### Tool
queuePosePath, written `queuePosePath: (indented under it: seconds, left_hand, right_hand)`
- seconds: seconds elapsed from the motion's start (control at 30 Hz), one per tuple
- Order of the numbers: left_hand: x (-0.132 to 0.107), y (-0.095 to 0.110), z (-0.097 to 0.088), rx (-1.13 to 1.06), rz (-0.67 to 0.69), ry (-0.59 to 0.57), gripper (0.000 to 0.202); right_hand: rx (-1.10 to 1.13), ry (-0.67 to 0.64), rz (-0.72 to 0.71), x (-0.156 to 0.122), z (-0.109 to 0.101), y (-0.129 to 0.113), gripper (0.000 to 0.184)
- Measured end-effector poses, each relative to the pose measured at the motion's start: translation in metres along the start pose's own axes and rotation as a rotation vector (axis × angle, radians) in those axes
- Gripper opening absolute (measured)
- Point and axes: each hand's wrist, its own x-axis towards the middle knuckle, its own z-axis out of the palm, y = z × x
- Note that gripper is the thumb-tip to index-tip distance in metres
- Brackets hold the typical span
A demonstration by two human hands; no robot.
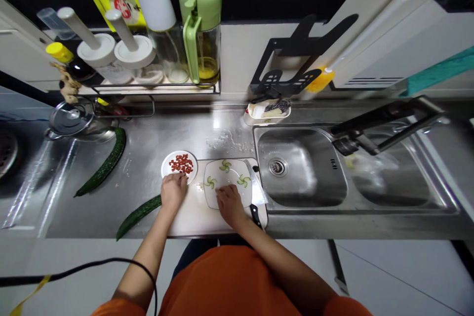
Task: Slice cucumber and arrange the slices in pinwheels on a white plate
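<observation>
My left hand [174,191] is at the near rim of a small round white plate [163,168], its fingers curled together. Whatever it holds is hidden. On that plate lie many small red berries [181,164], like goji berries. A squarish white plate [227,177] stands on the cutting board [188,217], bearing thin green cucumber slices [225,165] in three pinwheel groups. Over its near part is my right hand [231,205], thumb and fingertips pinched low by the plate's surface; I cannot make out what is in them. A kitchen knife [256,216] lies beside the plate on the right.
A cucumber [107,168] lies at the left, and another cucumber [138,217] lies near my left forearm. To the right is a steel sink [303,168] with a black faucet [381,126]. A lidded pot [74,118] and a seasoning rack [159,90] stand at the back left.
</observation>
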Motion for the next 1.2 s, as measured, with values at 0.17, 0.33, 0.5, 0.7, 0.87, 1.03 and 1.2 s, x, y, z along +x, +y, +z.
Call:
queuePosePath:
  seconds: [0.17,0.33,0.5,0.7,0.87,1.03,1.2]
  left_hand:
    - [0.011,0.013,0.002,0.063,-0.096,-0.015,0.027]
    - [0.018,0.018,-0.001,0.021,-0.191,-0.059,0.023]
    - [0.017,0.012,-0.01,-0.194,-0.371,-0.168,0.019]
    - [0.018,-0.007,-0.003,-0.478,-0.507,-0.133,0.022]
    - [0.02,-0.016,0.001,-0.661,-0.571,-0.111,0.029]
    - [0.018,-0.009,-0.003,-0.748,-0.547,-0.115,0.032]
    - [0.005,0.011,0.003,-0.7,-0.427,-0.133,0.031]
  right_hand:
    - [0.001,-0.018,0.017,-0.001,-0.001,-0.003,0.023]
    - [0.007,-0.018,0.026,-0.002,-0.002,-0.004,0.021]
    - [0.035,0.001,0.021,-0.002,-0.004,-0.004,0.02]
    - [0.035,-0.029,0.042,0.001,-0.005,-0.006,0.02]
    - [0.022,-0.048,0.035,0.002,-0.004,-0.006,0.02]
    - [0.026,-0.04,0.037,0.004,-0.005,-0.004,0.021]
    - [0.035,-0.034,0.07,0.008,-0.008,0.0,0.021]
